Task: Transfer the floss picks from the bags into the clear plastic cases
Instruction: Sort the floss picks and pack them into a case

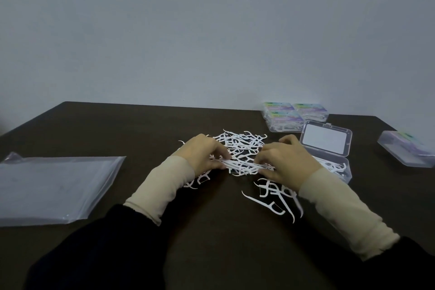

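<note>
While both hands work at the middle of the dark brown surface [117,129], a small bundle of floss picks [244,165] lies stretched between them. The left hand [204,152] has its fingers curled, pinching the bundle's left end between thumb and fingertips; the right hand [286,160] is curled the same way over the right end, though its fingertips are partly hidden behind the knuckles, so the exact pinch is hard to read. Both wrists wear beige cuffs under black sleeves.

Just behind the hands, a loose pile of white floss picks [242,142] is spread on the surface. A few stray picks [274,200] lie nearer the person, below the right wrist, and another couple [200,180] sit just beside the left wrist.

To the right of the right hand stands an open clear plastic case [339,167], its lid [326,138] tipped up and back; some picks already lie in its base, partly hidden behind the wrist. Behind it, near the far edge, three closed cases with coloured labels [295,115] sit touching one another, with white picks visible inside. Well apart at the far right, one more closed case [407,152] lies tilted.

On the left, a flattened clear plastic bag [54,186] rests on the surface, well apart from the picks. A plain grey wall [211,30] rises behind.
</note>
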A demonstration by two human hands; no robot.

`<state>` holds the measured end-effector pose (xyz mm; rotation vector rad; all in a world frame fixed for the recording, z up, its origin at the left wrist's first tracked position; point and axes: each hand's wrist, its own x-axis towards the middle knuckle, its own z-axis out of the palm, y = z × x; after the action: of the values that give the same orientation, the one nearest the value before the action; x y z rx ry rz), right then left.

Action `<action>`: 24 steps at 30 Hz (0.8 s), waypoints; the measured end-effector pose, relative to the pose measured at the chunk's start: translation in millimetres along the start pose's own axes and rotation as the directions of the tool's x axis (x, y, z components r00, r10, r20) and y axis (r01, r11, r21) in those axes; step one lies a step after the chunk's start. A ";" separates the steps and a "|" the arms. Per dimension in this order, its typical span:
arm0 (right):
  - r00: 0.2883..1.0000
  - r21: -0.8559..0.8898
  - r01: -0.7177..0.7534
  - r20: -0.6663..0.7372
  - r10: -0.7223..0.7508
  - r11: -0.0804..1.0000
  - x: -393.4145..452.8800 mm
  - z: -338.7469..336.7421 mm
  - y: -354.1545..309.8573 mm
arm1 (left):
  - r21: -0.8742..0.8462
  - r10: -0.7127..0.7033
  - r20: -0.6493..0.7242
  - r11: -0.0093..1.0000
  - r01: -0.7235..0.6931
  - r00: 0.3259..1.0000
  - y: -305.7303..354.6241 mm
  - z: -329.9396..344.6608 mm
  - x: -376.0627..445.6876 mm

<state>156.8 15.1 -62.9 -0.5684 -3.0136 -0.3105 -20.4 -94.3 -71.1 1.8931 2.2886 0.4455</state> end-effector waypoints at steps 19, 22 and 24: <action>0.984 0.487 -0.093 -0.089 0.155 0.868 -0.9 3.3 13.2 | 0.120 0.045 -0.220 0.993 -0.018 0.975 4.7 -3.1 -7.7; 0.971 0.593 -0.108 -0.111 0.213 0.798 -4.2 -0.1 16.7 | 0.086 0.050 -0.263 0.996 -0.029 0.963 5.4 -4.1 -9.0; 0.961 0.635 -0.115 -0.124 0.248 0.764 -6.0 -2.6 19.4 | 0.056 0.052 -0.301 0.998 -0.037 0.952 4.7 -4.4 -9.1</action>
<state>169.6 30.2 -57.3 -0.6925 -2.5889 0.5952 -15.4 -103.0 -66.1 2.0264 2.4660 0.7385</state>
